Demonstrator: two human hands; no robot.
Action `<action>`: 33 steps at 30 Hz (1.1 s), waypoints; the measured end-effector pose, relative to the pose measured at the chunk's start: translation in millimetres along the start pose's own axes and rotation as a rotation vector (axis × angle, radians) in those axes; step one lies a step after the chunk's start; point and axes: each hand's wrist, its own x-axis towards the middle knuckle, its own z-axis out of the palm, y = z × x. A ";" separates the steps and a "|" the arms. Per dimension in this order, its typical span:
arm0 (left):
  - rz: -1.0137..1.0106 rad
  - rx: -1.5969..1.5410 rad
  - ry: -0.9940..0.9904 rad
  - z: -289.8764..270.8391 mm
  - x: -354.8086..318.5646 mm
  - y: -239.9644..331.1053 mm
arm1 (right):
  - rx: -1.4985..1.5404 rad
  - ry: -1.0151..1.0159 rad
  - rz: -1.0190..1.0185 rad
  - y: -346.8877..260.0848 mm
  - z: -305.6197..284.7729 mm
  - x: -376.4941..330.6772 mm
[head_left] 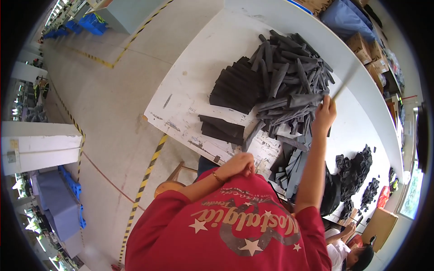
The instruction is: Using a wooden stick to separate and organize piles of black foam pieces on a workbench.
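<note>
My right hand is closed around a thin stick, smeared by motion, which slants up and to the right. It is at the right edge of a heap of dark grey rolled fabric pieces. Close to the red shirt, at the table's near edge, my left hand is closed with curled fingers; whatever it may hold is hidden. A row of overlapping black fabric pieces lies left of the heap. Nearer to me are a few flat black pieces on the white table.
A raised white board borders the table's far right side. Small black pieces are piled to the right. Another person sits at lower right. A wooden stool stands at left, near yellow-black floor tape.
</note>
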 end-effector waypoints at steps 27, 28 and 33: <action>0.359 0.974 0.313 -150.3 54.3 5.6 | -0.629 -0.958 0.035 50.2 -67.4 -147.9; 0.377 0.972 0.324 -150.0 54.8 5.1 | -0.611 -0.967 -0.001 52.1 -65.1 -149.6; 0.438 0.973 0.328 -122.2 57.2 5.8 | -0.576 -0.961 0.010 56.0 -23.0 -162.7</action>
